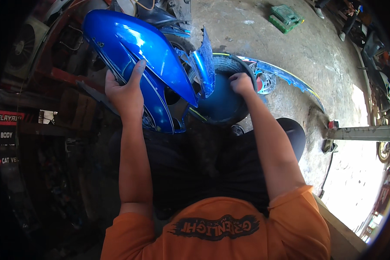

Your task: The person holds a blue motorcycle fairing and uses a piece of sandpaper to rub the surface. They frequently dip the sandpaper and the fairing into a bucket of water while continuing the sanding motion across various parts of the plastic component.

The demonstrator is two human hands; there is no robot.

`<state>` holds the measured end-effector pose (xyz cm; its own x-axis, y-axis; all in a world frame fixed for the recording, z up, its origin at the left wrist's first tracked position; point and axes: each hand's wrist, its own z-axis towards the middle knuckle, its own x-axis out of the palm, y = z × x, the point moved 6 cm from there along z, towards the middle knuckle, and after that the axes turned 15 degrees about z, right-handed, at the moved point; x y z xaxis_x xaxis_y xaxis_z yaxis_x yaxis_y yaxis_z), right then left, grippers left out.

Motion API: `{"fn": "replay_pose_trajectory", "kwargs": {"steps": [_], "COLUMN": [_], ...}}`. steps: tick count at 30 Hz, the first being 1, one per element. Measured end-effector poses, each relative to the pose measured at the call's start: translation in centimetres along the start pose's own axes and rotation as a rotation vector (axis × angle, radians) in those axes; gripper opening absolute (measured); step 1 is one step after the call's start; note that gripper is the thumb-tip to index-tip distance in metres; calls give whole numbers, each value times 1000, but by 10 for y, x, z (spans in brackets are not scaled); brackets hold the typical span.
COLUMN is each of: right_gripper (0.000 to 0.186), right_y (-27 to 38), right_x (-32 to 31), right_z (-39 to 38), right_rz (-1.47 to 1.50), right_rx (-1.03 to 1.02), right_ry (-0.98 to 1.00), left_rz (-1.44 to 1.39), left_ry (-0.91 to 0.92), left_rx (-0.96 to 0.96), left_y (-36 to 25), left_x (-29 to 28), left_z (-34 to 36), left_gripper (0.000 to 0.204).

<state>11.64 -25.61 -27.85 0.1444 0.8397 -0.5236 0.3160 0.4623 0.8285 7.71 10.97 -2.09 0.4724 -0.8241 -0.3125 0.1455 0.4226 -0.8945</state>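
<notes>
My left hand [125,93] grips a glossy blue motorcycle body panel [158,50] by its edge, thumb lying over the painted face. The panel is tilted in front of me, above my left knee. To its right stands a round dark bucket [248,69] with bluish liquid [223,96] in it. My right hand [242,83] is curled closed over the bucket's right side; whatever its fingers hold, if anything, is hidden. Between panel and bucket a narrow, scuffed blue panel piece [207,71] sticks up at the bucket's left rim.
Behind the bucket lie a long blue trim strip [297,80] and a perforated metal disc [268,82] on the concrete floor. A green case [286,18] sits farther back. A person's foot [342,35] shows at the far right. A beam [362,134] juts in from the right.
</notes>
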Motion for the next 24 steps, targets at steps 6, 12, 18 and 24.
{"fn": "replay_pose_trajectory", "kwargs": {"steps": [6, 12, 18, 24], "right_gripper": [29, 32, 30, 37], "right_y": [-116, -152, -137, -219], "right_x": [76, 101, 182, 207], "right_z": [28, 59, 20, 56], "right_rz": [-327, -535, -242, -252], "right_rx": [199, 109, -36, -160], "right_ry": [461, 439, 361, 529], "left_rz": [-16, -36, -73, -96], "left_ry": [13, 52, 20, 93], "left_rx": [8, -39, -37, -46], "left_y": [-3, 14, 17, 11], "left_x": [14, 24, 11, 43], "left_z": [-12, -10, -14, -17], "left_gripper": [38, 36, 36, 35]}}
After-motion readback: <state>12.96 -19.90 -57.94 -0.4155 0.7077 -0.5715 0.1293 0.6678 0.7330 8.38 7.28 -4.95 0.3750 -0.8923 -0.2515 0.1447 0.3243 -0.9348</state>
